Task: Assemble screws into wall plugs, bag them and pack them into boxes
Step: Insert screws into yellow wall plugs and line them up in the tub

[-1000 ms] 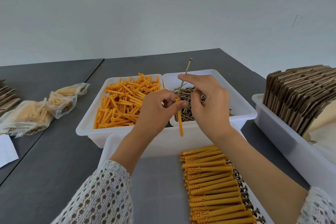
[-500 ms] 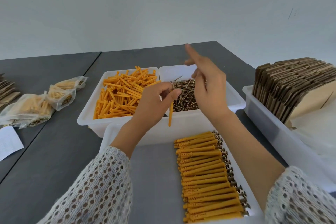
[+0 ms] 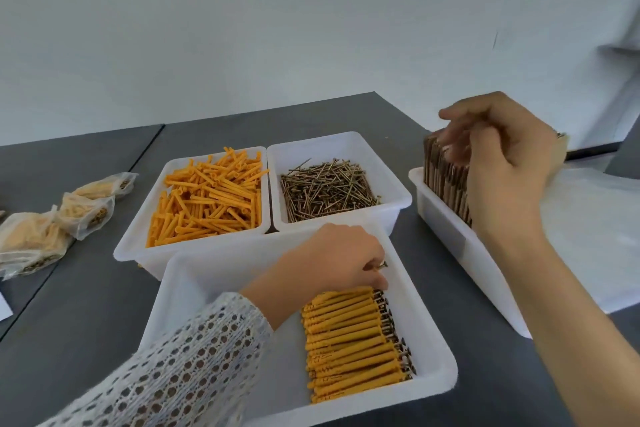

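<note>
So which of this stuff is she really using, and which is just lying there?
Using:
left hand, laying an assembled plug
row of assembled plugs
loose orange plugs
screws
right hand at the flat cardboard boxes

Lying there:
filled bags
paper scrap

No text, label or number can be read anywhere.

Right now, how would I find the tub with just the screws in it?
Three white tubs sit mid-table. Skip the nearest tub, which holds the row of finished plugs. Of the two behind, the screw tub is the right-hand one: dark metal screws, while its neighbour holds orange plugs.
</note>
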`<state>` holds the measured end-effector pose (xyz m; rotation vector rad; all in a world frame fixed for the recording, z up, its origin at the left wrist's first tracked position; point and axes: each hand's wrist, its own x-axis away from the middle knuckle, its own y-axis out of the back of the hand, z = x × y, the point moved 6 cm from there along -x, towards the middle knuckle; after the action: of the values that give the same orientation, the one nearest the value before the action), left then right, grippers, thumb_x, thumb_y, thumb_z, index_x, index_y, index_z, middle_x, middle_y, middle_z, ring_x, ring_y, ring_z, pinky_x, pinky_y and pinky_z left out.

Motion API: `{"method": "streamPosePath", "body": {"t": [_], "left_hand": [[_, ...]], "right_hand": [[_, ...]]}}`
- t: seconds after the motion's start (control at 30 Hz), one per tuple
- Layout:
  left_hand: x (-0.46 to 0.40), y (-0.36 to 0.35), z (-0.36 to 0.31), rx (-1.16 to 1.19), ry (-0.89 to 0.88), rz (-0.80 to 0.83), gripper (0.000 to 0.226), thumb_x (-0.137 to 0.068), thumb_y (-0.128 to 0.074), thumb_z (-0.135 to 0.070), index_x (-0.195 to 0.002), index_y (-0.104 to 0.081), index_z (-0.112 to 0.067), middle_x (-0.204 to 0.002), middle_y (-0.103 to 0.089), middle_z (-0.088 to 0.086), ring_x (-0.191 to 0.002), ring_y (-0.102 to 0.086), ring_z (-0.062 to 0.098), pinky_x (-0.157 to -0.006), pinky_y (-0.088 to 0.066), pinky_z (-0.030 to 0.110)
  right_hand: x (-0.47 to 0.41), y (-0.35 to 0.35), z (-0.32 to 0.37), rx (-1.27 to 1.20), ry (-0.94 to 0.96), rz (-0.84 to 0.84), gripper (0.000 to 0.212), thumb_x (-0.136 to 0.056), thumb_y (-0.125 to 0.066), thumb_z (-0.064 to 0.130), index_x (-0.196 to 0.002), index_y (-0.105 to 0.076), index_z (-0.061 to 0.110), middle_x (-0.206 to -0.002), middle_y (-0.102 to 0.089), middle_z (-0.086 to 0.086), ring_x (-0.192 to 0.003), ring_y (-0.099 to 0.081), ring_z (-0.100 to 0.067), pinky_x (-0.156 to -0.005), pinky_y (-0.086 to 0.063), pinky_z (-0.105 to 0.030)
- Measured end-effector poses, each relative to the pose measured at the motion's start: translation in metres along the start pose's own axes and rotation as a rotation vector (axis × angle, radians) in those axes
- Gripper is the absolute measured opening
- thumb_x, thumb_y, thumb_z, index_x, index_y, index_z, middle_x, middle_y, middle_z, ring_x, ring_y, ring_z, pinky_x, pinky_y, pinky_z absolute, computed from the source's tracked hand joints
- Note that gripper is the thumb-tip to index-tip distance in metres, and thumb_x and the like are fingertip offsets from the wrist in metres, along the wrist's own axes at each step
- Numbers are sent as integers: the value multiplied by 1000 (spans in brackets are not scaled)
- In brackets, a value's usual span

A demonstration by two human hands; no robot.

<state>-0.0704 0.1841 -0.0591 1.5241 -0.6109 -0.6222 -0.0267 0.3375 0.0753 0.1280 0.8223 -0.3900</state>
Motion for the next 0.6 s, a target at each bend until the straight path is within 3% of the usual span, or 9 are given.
{"method": "streamPosePath", "body": {"t": [0.17, 0.3, 0.37, 0.43, 0.5, 0.57, 0.6], "left_hand": [[12, -6, 2, 103, 60, 28, 30, -82, -65, -60, -88, -52, -34, -72, -55, -16, -72, -47, -3, -61, -27, 19], [33, -10, 9, 151, 106, -47, 31, -84, -62, -60, -102, -44, -41, -99, -55, -22, -92, -46, -3, -76, -42, 26], [43, -20, 8, 78, 116, -61, 48, -91, -45, -68, -129, -39, -40, -133, -40, -22, -123, -32, -1, -100, -37, 26], [53, -45, 3, 125, 166, 112, 79, -92, -26, -76, -156, -6, -33, -160, -2, -21, -147, 2, 3, -120, -9, 32], [60, -67, -6, 165, 208, 259, 92, -87, -14, -82, -150, 30, -33, -154, 35, -25, -143, 32, 2, -118, 14, 34], [60, -73, -8, 149, 234, 281, 93, -81, -7, -84, -140, 43, -32, -146, 46, -25, -137, 41, 2, -115, 21, 35], [59, -73, -8, 150, 245, 295, 94, -79, -5, -85, -138, 45, -32, -145, 47, -24, -136, 42, 2, -115, 21, 36]], "right_hand": [[46, 55, 11, 63, -44, 61, 43, -84, -34, -14, -82, -68, 14, -70, -63, 3, -65, -56, -19, -58, -47, -25], [64, 108, 12, 221, -74, 68, 48, -86, -33, -16, -81, -67, 17, -75, -65, 3, -69, -60, -15, -64, -48, -13], [65, 132, 6, 266, -107, 67, 53, -91, -32, -18, -84, -68, 20, -77, -66, 3, -72, -61, -18, -66, -51, -17], [60, 151, 2, 343, -120, 60, 52, -94, -33, -13, -85, -68, 24, -79, -67, 5, -76, -63, -20, -67, -53, -23], [53, 164, -4, 473, -124, 93, 43, -95, -36, 5, -86, -68, 32, -84, -69, 8, -81, -63, -17, -68, -51, -26], [44, 167, -23, 641, -207, 260, 29, -98, -39, 31, -97, -65, 44, -97, -67, 20, -95, -61, -9, -73, -47, -26], [45, 165, -40, 768, -316, 425, 26, -96, -39, 46, -113, -59, 50, -111, -62, 26, -108, -56, -7, -83, -44, -29]]}}
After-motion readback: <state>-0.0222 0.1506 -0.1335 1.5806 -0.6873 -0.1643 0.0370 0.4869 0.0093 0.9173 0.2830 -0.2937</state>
